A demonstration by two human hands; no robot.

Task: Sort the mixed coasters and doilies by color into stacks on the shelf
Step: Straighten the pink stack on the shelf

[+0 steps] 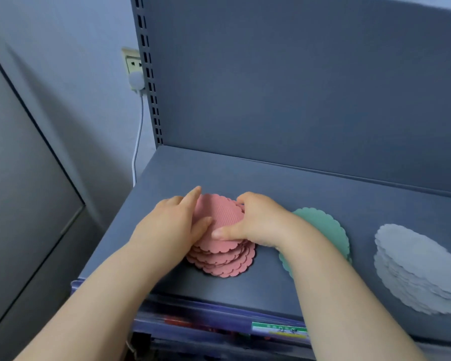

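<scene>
Grey shelf [284, 183] (wall socket [133, 65] left) bears three coaster stacks.

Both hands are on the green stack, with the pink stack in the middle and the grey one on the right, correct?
Not quite: the head view shows the left hand and right hand on the pink stack, at the left. The green stack is in the middle, the grey stack on the right.

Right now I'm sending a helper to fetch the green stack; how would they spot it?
On the grey shelf, three scalloped stacks sit in a row. The green stack is the middle one, between the pink stack and the grey stack, partly hidden by the right forearm.
</scene>
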